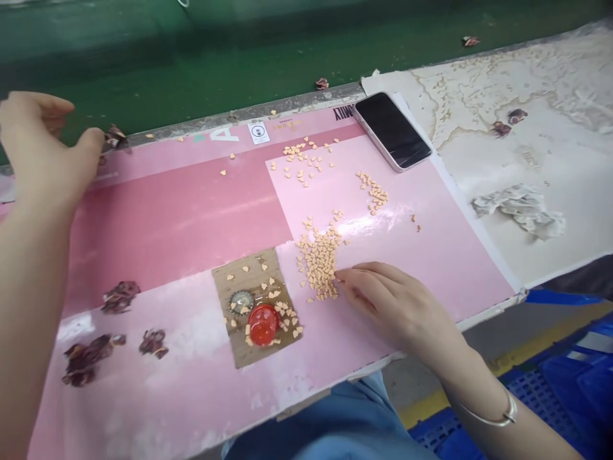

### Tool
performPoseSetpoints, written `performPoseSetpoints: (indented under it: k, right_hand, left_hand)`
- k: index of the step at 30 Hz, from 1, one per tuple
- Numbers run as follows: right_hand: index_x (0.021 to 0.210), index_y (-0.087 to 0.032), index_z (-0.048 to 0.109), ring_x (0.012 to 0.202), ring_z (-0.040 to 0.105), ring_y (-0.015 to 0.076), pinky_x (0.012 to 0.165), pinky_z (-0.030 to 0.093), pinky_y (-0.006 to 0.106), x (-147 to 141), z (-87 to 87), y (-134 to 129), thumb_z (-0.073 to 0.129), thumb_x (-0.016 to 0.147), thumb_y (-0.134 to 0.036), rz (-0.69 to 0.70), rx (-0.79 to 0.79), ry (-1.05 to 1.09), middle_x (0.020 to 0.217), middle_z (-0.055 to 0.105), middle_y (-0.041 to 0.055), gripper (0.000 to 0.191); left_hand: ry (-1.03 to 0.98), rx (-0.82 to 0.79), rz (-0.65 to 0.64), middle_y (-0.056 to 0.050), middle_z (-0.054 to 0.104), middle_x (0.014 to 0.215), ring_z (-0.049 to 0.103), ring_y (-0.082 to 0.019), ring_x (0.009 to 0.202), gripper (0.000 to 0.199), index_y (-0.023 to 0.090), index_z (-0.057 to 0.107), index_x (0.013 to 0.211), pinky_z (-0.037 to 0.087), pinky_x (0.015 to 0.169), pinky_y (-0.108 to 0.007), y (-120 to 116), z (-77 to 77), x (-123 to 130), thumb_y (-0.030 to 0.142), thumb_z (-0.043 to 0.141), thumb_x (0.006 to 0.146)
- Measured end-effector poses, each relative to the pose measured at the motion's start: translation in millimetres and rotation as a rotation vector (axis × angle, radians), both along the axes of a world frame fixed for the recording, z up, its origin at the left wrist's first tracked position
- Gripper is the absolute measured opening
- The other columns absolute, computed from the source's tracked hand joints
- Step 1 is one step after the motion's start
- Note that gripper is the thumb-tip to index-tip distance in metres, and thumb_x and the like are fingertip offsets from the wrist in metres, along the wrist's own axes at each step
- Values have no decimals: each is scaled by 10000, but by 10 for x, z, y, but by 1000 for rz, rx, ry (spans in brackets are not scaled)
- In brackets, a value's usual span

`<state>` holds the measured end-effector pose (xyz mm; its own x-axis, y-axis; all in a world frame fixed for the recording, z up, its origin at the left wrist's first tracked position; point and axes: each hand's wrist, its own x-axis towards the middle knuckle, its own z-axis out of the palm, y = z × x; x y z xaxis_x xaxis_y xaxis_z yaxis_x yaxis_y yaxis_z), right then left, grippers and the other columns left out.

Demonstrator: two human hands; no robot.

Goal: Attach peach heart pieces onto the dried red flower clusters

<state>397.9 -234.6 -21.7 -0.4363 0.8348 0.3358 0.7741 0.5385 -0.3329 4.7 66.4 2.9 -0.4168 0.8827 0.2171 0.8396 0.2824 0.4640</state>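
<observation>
My right hand [393, 303] rests low over the pink board, its fingers bent together in a pinch. Its fingertips meet the edge of a pile of small tan heart-shaped pieces [320, 259]; whatever lies between them is hidden. At the upper left, my left hand [50, 144] is held near the green belt with thumb and fingers apart and nothing visible in it. A dark dried petal cluster [115, 136] lies beside its thumb. On a brown cardboard square [249, 358] are a red bottle cap [263, 324], wet and shiny, and an upturned metal cap [242, 301] with liquid inside.
More dried clusters [121, 297] lie on the left of the pink board [191, 223]. A phone [393, 131] sits at the back right, near scattered heart pieces [373, 193]. Crumpled white tissue [522, 207] is farther right. Behind runs the green belt [215, 57]; blue crates [575, 383] stand below.
</observation>
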Motion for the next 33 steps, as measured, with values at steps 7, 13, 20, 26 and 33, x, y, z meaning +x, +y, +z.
performPoseSetpoints:
  k: [7, 13, 20, 26, 33]
  right_hand:
    - [1008, -254, 676, 804, 790, 243, 680, 651, 357, 26, -7, -14, 603, 1032, -146, -50, 4, 155, 923, 813, 55, 132]
    - [913, -287, 597, 742, 810, 162, 719, 715, 286, -490, 337, -155, 632, 1006, -59, 189, -1, 477, 903, 847, -30, 249]
    - [1199, -191, 694, 769, 807, 135, 816, 714, 182, -894, 359, -441, 659, 1022, -117, 318, -137, 542, 946, 854, -12, 194]
    - [1023, -212, 687, 864, 819, 97, 918, 673, 142, -912, 366, -386, 646, 1033, -67, 314, -59, 531, 982, 865, -17, 151]
    - [871, -267, 477, 724, 807, 115, 723, 691, 186, -1051, 376, -430, 693, 941, -41, 159, -209, 712, 842, 846, -13, 321]
  left_hand:
    - [-31, 152, -120, -4, 804, 1108, 785, -251, 1098, 424, 115, 780, 1128, 641, 1067, -419, -1396, 175, -127, 65, 888, 721]
    - [-223, 87, -883, 14, 797, 792, 765, -138, 682, 166, 272, 783, 905, 612, 555, -172, -2972, 508, 521, 244, 648, 997]
    - [-863, -3, -795, -30, 728, 744, 732, -145, 668, 225, 243, 724, 921, 628, 611, -185, -3577, 173, 1043, 244, 546, 1059]
    - [-951, 79, -660, -6, 686, 728, 692, -111, 671, 222, 224, 678, 871, 595, 611, -159, -3711, -15, 1121, 339, 602, 1045]
    - [-392, 318, -709, -20, 719, 832, 681, -106, 785, 146, 169, 681, 954, 585, 744, -192, -3729, 28, 1113, 145, 569, 1046]
